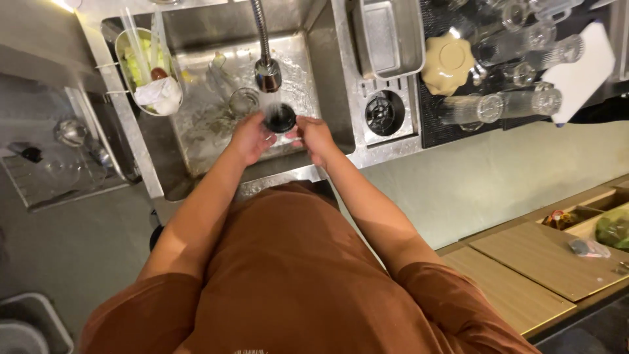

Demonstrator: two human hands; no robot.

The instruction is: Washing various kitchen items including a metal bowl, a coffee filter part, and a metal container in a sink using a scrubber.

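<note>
Both hands over the sink: left hand and right hand closed round a dark cup, fingers curled on its 2 sides, cup between them under the running faucet. Wet grip, so a likely slip and a knock against the glass lying just behind. Farther right, more glasses on a black mat.

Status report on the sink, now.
Both hands, left hand and right hand, on dark cup under running faucet. Clear glass lies in sink beside them.
</note>
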